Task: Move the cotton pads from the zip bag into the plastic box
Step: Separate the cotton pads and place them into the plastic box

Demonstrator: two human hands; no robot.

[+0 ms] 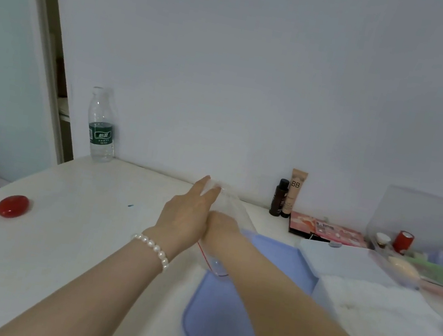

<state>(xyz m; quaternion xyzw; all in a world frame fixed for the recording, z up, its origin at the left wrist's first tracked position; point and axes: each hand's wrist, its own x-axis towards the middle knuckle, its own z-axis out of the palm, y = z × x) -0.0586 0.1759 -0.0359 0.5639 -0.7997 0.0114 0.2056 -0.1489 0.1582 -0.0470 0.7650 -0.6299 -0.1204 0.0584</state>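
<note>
- The left hand [186, 214], with a pearl bracelet [151, 247] on its wrist, reaches forward over the desk [63, 229]; its fingers lie straight and close together against the far end of the zip bag [231, 213], so this grip is released, only touching.
- The right hand [220, 230] sits just beside the left and partly behind it, pushed into the bag; its fingers are hidden by the left hand and the blurred plastic, so I cannot tell whether that grip is clenched or loose.
- The bag is clear and blurred, lifted between the two hands near the middle of the desk; its mouth, edged with a red strip, hangs by the right wrist above a blue mat [233, 316].
- Cotton pads [379, 305] show as a white fluffy mass in the plastic box [323, 290], which stands on the mat to the right of the right forearm. Whether any pads lie in the bag cannot be made out.
- A flat pale lid or sheet [345, 259] lies just behind the box.
- At the back wall stand a small dark bottle [279, 198] and a BB tube [293, 193], touching or nearly so, with a pink palette [327, 229] flat beside them.
- Far right, a clear organiser [425, 219] holds small items, among them a red cap [403, 241].
- Back left stands a water bottle [102, 126]; nearer, a red disc [13, 205] with a white cord lies on the desk.
</note>
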